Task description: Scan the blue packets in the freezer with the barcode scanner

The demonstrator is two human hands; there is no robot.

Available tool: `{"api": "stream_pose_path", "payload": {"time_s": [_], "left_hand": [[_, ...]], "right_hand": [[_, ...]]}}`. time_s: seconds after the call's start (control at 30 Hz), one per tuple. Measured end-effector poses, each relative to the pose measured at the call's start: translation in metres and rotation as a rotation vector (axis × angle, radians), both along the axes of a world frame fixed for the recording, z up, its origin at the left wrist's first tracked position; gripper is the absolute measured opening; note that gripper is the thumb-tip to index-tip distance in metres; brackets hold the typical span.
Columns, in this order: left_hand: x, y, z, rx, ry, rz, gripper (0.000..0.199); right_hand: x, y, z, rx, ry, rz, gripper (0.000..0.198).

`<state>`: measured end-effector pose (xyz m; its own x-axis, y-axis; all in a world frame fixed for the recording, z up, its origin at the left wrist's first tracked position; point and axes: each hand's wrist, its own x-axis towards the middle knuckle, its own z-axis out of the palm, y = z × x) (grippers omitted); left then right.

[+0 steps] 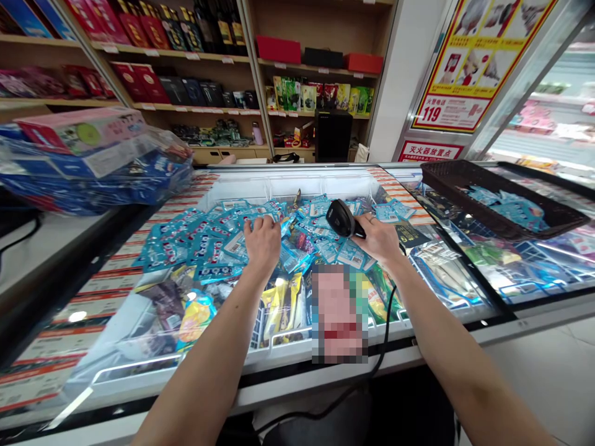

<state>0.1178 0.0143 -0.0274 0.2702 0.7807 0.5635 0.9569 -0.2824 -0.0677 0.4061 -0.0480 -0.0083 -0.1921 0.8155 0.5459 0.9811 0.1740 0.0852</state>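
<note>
Holding a black handheld barcode scanner [341,219] above a spread of light-blue packets [218,241], the right hand [379,240] has its fingers wrapped around the handle in the head view. The scanner head is tilted to the left and sits over the right half of the spread. A black cable [387,337] hangs below that hand, passes over the front edge and curves away to the left. The left hand [263,244] rests palm down at the middle of the packets, fingers bent and slightly apart; its thumb and fingertips are partly hidden, so I cannot tell whether it pinches a packet.

The packets overlap in a loose heap on the glass top of a chest freezer [288,387]. Under the glass, yellow wrappers [279,303] and other colourful packages lie in wire baskets. To the right stands a dark brown plastic basket [553,227] with more blue packets [520,209] in it. At the left, plastic-wrapped boxes [93,170] are stacked, a pink carton [83,128] on top. Behind the freezer, wooden shelves carry bottles [227,31] and snack pouches [292,93], beside a red-and-yellow poster [446,111] marked 119.
</note>
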Motion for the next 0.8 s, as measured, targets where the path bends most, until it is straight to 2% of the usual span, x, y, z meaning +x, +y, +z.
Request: {"api": "stream_pose_path", "payload": {"time_s": [0.27,0.43,0.8], "left_hand": [[0.0001,0.0016,0.0024,-0.032,0.009,-0.039,0.033],[0.0007,0.0008,0.0024,-0.018,0.026,-0.03,0.032],[0.0068,-0.0055,0.0055,-0.039,-0.129,-0.069,0.034]], "right_hand": [[-0.002,0.0006,0.0001,-0.008,-0.013,0.058,0.038],[0.0006,0.0011,-0.0019,0.014,0.001,0.006,0.039],[0.0005,0.0,-0.0041,0.034,0.001,0.003,0.038]]}}
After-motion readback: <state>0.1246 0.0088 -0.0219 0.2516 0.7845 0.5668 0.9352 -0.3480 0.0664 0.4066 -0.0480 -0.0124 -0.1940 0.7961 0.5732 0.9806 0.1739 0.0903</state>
